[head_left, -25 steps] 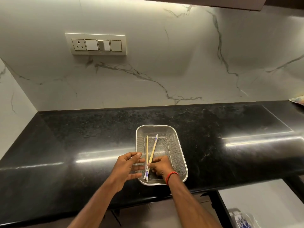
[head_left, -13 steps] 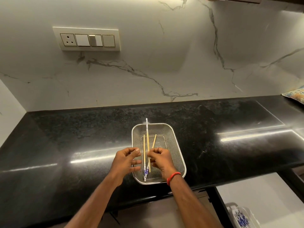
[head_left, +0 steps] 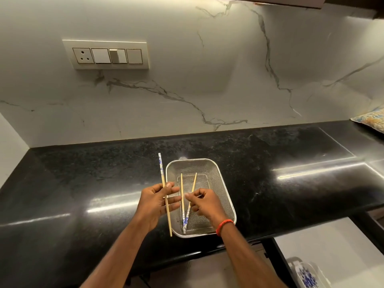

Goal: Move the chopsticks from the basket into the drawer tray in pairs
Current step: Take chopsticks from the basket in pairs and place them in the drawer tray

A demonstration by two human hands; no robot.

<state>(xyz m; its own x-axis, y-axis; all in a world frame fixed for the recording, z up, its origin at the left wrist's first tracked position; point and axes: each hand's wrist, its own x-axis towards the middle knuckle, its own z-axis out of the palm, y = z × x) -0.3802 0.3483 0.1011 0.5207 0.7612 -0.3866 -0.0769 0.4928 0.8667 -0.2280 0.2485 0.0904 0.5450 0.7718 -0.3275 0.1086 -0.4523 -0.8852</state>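
**A:** What are the hands up to?

**B:** In the head view, the left hand point(head_left: 154, 201) grips one chopstick point(head_left: 162, 175) between thumb and fingers. It is held off the table point(head_left: 270, 163), just left of the basket point(head_left: 220, 183), with the patterned end pointing away from the person. The right hand point(head_left: 204, 203) is over the basket with its fingers curled. Its thumb and forefinger tips are drawn together right at the sticks inside, but I cannot tell whether they have closed on one.

**A:** What's left in the basket?

**B:** Two chopsticks point(head_left: 182, 183) lie on the mesh floor. Their patterned ends meet at the basket's near end, and the plain tips spread apart toward its far end.

**A:** So which step is this?

**B:** I'd say a pair is being made up. One stick is out of the basket and its mate isn't yet. The next move calls for a fine pinch on one thin stick without dragging its neighbour, then a lift over the basket's rim. That stick lies the opposite way to the held one, so one of them needs turning before they sit together.

**A:** And the tray?

**B:** Down and to the right of the basket, below the table edge, there's a white container point(head_left: 307, 275) with blue-patterned contents. It may be the tray, but it is too cut off to tell.
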